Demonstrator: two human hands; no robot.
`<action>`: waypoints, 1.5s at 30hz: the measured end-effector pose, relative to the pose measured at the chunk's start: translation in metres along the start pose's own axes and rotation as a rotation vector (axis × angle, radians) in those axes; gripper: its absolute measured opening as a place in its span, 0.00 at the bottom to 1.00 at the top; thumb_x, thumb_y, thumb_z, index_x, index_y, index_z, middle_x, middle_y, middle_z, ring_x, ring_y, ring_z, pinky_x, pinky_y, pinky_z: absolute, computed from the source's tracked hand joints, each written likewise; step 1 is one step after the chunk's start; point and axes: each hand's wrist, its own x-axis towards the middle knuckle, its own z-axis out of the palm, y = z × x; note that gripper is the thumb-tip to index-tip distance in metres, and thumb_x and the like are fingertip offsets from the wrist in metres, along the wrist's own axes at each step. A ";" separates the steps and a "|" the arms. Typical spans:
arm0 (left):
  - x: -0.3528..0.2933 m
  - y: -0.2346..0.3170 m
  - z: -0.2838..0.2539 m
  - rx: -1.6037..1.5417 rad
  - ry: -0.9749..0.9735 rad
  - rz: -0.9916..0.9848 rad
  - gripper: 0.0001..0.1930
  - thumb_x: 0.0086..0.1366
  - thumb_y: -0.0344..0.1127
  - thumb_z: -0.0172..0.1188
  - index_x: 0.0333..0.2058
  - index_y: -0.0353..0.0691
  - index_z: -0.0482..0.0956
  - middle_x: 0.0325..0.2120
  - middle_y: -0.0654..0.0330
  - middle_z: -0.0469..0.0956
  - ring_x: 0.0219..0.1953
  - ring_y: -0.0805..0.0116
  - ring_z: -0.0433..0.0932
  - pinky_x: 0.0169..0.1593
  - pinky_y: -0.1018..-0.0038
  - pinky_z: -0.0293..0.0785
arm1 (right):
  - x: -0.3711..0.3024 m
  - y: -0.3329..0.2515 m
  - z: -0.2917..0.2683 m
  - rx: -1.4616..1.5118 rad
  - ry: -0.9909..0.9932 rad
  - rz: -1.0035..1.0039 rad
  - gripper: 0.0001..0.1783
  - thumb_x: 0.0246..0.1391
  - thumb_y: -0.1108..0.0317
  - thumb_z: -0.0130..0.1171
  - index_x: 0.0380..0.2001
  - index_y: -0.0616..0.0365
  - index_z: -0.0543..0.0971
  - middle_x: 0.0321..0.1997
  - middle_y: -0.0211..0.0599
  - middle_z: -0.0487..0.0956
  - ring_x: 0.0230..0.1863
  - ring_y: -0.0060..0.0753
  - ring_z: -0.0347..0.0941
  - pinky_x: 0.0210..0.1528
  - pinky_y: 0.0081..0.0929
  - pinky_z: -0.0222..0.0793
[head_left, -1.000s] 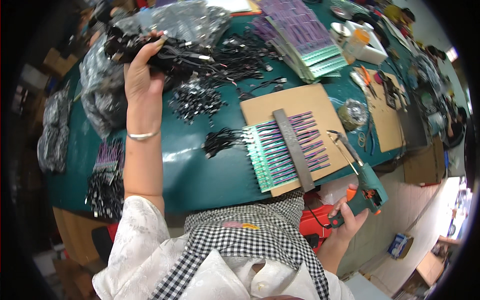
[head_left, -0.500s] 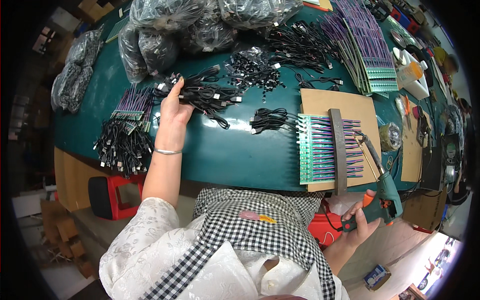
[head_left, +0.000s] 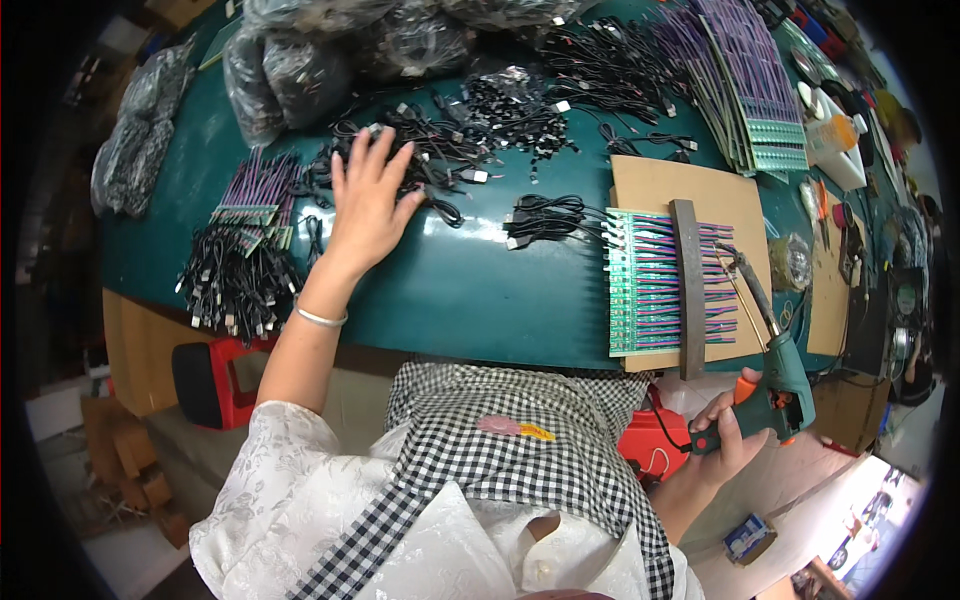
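Just changed: our left hand (head_left: 368,212) had the loose tangle of thin black cables with silver plugs (head_left: 440,145) bunched and raised a second ago; now the tangle lies on the glossy teal table (head_left: 450,300) and the hand is spread palm-down over it.
What it means: we read the bundle as set down and let go, being flattened or sorted through (our guess, the palm side is hidden).
Left fingers: wide apart, no cable visibly pinched; whether the tips press on the cables, we can't tell.
Right fingers: wrapped around the grip of the dark green pistol-shaped soldering tool with orange parts (head_left: 786,385); our right hand (head_left: 730,442) has kept that hold in all three frames.
Cable tangle, where: far left-centre of the table, below the grey plastic bags (head_left: 300,90), left of the small black cable bundle (head_left: 548,218).
Cable tangle, axis: spread roughly left to right, no single direction; the clearest silver plug points right.
Soldering tool, where: off the near right edge of the table, its front end reaching over the tan cardboard sheet (head_left: 745,190).
Soldering tool, axis: grip slants from lower left to upper right; the long front end points away from us and slightly left, towards the wire ends of the green circuit-board row (head_left: 628,285). Contact there: can't tell.
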 end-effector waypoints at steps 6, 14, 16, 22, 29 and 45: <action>0.078 0.058 -0.011 -0.418 0.258 0.331 0.11 0.48 0.27 0.62 0.33 0.39 0.78 0.33 0.61 0.78 0.41 0.61 0.73 0.45 0.70 0.69 | -0.006 0.002 -0.002 0.009 0.047 0.010 0.27 0.41 0.77 0.55 0.47 0.74 0.62 0.18 0.41 0.69 0.14 0.26 0.64 0.14 0.18 0.64; 0.135 0.084 0.039 -0.496 0.136 0.210 0.22 0.47 0.28 0.64 0.45 0.43 0.75 0.29 0.64 0.78 0.30 0.66 0.73 0.36 0.74 0.72 | -0.017 -0.001 -0.015 -0.021 0.028 -0.027 0.30 0.42 0.75 0.57 0.50 0.73 0.61 0.19 0.40 0.69 0.14 0.26 0.65 0.15 0.18 0.64; 0.125 0.088 0.014 -0.741 0.229 0.125 0.21 0.50 0.25 0.63 0.45 0.40 0.75 0.27 0.66 0.76 0.27 0.76 0.71 0.32 0.82 0.70 | -0.020 0.000 -0.024 0.008 0.068 -0.013 0.30 0.43 0.75 0.57 0.50 0.73 0.61 0.19 0.40 0.69 0.14 0.26 0.65 0.15 0.18 0.63; 0.053 0.058 -0.044 -1.167 0.396 -0.114 0.15 0.58 0.21 0.56 0.46 0.32 0.73 0.32 0.63 0.73 0.30 0.79 0.71 0.35 0.83 0.71 | -0.012 0.007 -0.031 0.017 0.098 0.020 0.30 0.44 0.74 0.57 0.51 0.73 0.60 0.20 0.40 0.68 0.16 0.25 0.65 0.15 0.18 0.63; -0.020 0.001 -0.025 -1.046 0.267 -0.467 0.10 0.56 0.22 0.58 0.38 0.35 0.71 0.32 0.63 0.71 0.33 0.75 0.74 0.38 0.77 0.73 | 0.005 0.008 -0.016 0.033 -0.068 0.015 0.30 0.44 0.74 0.56 0.51 0.73 0.59 0.20 0.39 0.68 0.15 0.24 0.65 0.14 0.17 0.63; 0.026 0.045 0.014 -0.074 0.095 0.117 0.05 0.48 0.29 0.63 0.26 0.39 0.78 0.27 0.64 0.76 0.36 0.62 0.72 0.39 0.67 0.66 | -0.009 0.006 -0.008 -0.024 -0.041 0.017 0.30 0.43 0.73 0.58 0.49 0.74 0.61 0.19 0.39 0.68 0.14 0.25 0.64 0.14 0.17 0.63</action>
